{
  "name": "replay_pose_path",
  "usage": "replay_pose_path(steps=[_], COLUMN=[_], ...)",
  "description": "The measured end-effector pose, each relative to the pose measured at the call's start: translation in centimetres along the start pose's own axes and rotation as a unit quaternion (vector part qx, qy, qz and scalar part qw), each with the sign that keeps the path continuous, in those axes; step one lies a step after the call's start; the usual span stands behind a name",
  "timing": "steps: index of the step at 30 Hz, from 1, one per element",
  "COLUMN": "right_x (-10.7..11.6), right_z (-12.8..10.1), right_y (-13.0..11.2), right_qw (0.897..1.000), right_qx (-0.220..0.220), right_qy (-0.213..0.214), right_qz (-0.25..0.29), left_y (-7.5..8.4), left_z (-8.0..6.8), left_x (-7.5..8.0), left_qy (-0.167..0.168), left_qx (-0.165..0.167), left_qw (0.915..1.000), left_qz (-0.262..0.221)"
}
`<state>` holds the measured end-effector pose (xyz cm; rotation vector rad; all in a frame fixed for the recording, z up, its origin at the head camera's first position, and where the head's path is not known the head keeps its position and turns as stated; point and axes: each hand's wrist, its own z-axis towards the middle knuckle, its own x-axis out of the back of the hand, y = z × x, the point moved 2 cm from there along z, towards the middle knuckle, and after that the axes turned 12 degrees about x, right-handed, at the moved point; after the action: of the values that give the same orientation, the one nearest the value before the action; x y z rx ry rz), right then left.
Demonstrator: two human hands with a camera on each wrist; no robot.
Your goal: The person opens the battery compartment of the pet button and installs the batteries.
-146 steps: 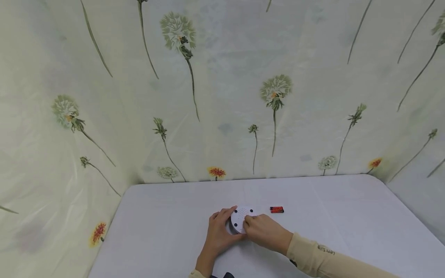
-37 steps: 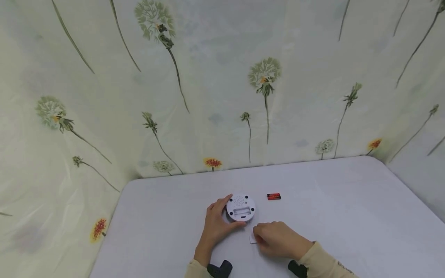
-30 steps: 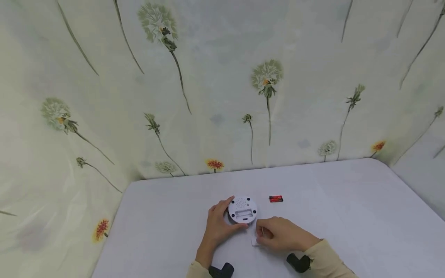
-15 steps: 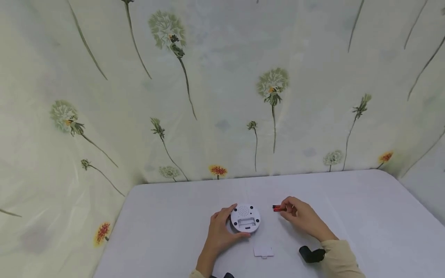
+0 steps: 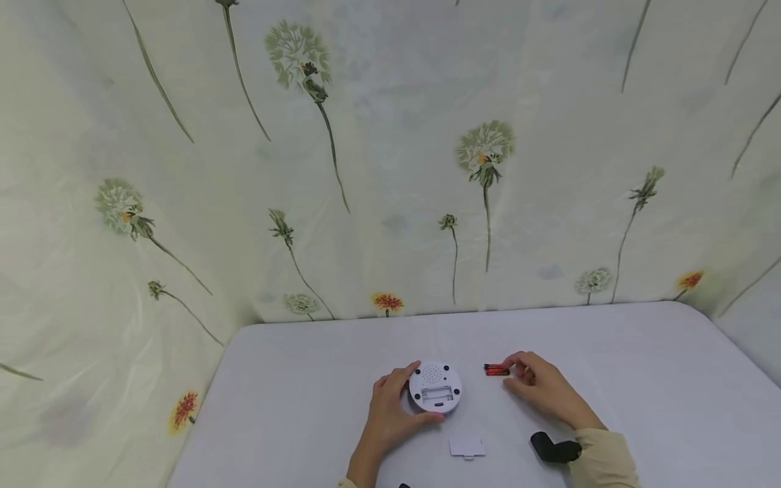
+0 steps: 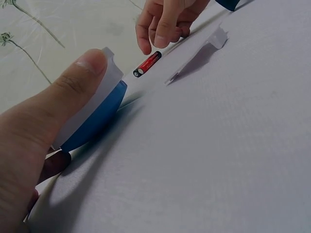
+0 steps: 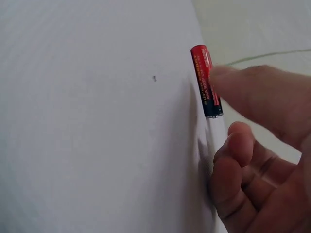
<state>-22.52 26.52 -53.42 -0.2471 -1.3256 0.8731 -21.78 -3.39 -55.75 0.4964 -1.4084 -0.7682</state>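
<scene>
A round white device with speaker holes, small black feet and an uncovered battery compartment lies face down on the table. My left hand grips its left edge between thumb and fingers; the left wrist view shows a blue band around its side. Two red and black AAA batteries lie side by side to its right. Over their right end, my right hand has thumb and index finger spread apart. In the right wrist view a fingertip overlaps the batteries, while other fingers curl loosely below.
A white battery cover with a small tab lies in front of the device. The table has a white cloth; a dandelion-print curtain stands behind it. A black wrist mount sits at the right wrist.
The right hand took the cover off the device, put it down in front, then moved up to the batteries. Its fingers have since shifted slightly off them. The left hand stays on the device.
</scene>
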Motion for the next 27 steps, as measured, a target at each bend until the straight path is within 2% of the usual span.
replay_pose_path(steps=[12,18,27], right_x=[-0.32,-0.26,0.02], right_z=[0.17,0.26,0.31], right_y=[-0.26,-0.54,-0.16], right_qw=[1.000,0.999,1.000], right_qx=[0.011,0.013,-0.012], right_qy=[-0.013,-0.005,0.000], right_qz=[-0.025,-0.030,-0.022], left_y=[0.05,0.17,0.23], left_z=[-0.18,0.07,0.43], left_x=[0.16,0.32,0.19], left_qy=[-0.002,-0.003,-0.001], left_qx=[0.007,0.003,-0.002], left_qw=[1.0000,1.0000,1.0000], left_qz=[0.007,0.008,0.006])
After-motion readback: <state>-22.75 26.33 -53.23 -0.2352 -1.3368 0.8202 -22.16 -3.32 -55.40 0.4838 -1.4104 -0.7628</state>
